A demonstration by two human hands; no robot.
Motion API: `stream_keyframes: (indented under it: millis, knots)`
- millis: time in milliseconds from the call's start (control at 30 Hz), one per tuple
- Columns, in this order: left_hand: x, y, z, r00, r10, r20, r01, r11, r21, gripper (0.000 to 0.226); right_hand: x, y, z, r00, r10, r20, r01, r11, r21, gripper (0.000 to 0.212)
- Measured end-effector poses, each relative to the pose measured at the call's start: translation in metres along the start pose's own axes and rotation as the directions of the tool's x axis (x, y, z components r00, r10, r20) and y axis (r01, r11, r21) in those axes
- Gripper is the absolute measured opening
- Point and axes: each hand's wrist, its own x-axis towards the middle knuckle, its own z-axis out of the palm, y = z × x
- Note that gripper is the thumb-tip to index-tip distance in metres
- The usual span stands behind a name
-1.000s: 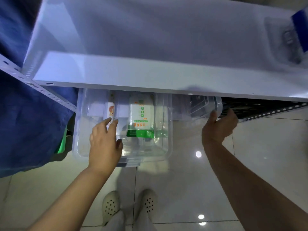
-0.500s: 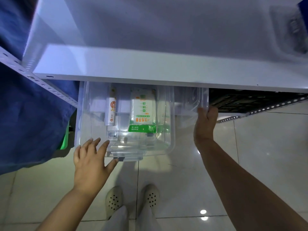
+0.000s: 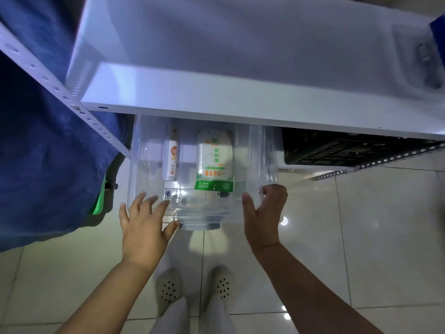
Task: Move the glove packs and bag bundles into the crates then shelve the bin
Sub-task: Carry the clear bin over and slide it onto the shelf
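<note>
We held the bin (image 3: 192,165): left hand (image 3: 144,227) spread flat, right hand (image 3: 262,213) gripping its corner (to steady it under the shelf (image 3: 240,112)).

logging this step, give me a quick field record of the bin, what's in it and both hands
bin: clear bin, partly under the white shelf
contents: green and white pack, white roll
left hand: left hand open, fingers spread at the bin's near edge
right hand: right hand grips the bin's right front corner
beside: black crate
</note>
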Motion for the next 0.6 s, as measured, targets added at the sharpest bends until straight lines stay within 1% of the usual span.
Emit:
stream_keyframes:
  millis: [33,100,200,267,367,433,500,600]
  knots:
    - [-0.001,-0.005,-0.002,0.999,-0.041,-0.008,0.04,0.999,-0.036,0.053,-0.006,-0.005,0.005,1.0,-0.001,0.003,0.001,0.999,-0.032,0.027]
    - [-0.001,-0.018,-0.006,0.992,-0.124,-0.021,0.12,0.983,-0.137,0.064,-0.017,-0.016,0.015,1.0,-0.01,0.024,0.013,0.991,-0.131,0.031]
    - [-0.001,-0.036,-0.011,0.98,-0.196,0.016,0.194,0.95,-0.244,0.069,-0.032,-0.03,0.032,0.992,-0.071,0.103,0.102,0.938,-0.332,0.037]
    - [0.001,-0.046,-0.013,0.974,-0.22,0.055,0.225,0.913,-0.34,0.066,-0.038,-0.041,0.044,0.982,-0.106,0.154,0.161,0.899,-0.407,0.041]
    - [0.005,-0.061,-0.014,0.971,-0.224,0.088,0.239,0.849,-0.471,0.053,-0.047,-0.059,0.066,0.966,-0.164,0.202,0.241,0.856,-0.458,0.046]
    - [0.006,-0.071,-0.013,0.963,-0.251,0.095,0.265,0.832,-0.488,0.048,-0.054,-0.071,0.084,0.947,-0.209,0.244,0.305,0.824,-0.479,0.05]
    - [0.005,-0.083,-0.013,0.96,-0.268,0.079,0.273,0.841,-0.466,0.046,-0.062,-0.082,0.102,0.926,-0.243,0.29,0.362,0.792,-0.493,0.053]
    - [0.004,-0.097,-0.014,0.954,-0.293,0.059,0.286,0.839,-0.463,0.043,-0.072,-0.098,0.125,0.903,-0.241,0.356,0.401,0.773,-0.492,0.05]
